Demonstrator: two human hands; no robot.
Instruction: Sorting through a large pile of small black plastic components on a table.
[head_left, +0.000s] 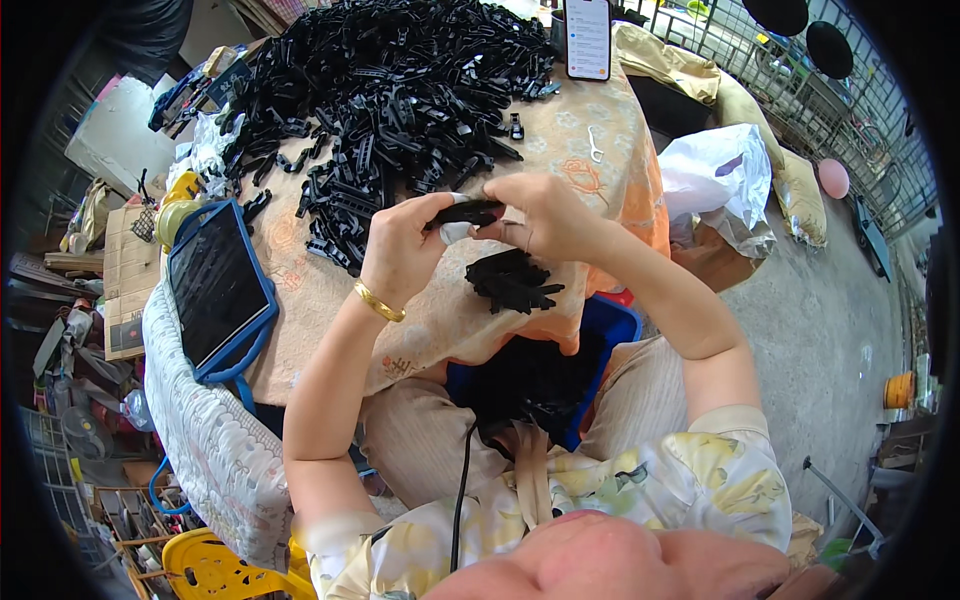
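My left hand (400, 240) and my right hand (545, 218) meet above the near part of the table. Both are closed on a small black plastic piece (470, 212), clip-like in shape; fingers hide part of it. White tape wraps the thumb and a fingertip of my left hand, and a gold bangle (378, 302) circles that wrist. Just below my right hand lies a small bunch of black pieces (512, 281) on the cloth. Beyond my hands spreads a large heap of black plastic clips (390, 95).
A patterned cloth covers the table (420, 335). At the far edge a phone (588, 40) stands upright. On the left leans a blue-framed dark panel (220, 285). Between my knees sits a blue bin (618, 330) holding black pieces. White bags (715, 165) rest at the right.
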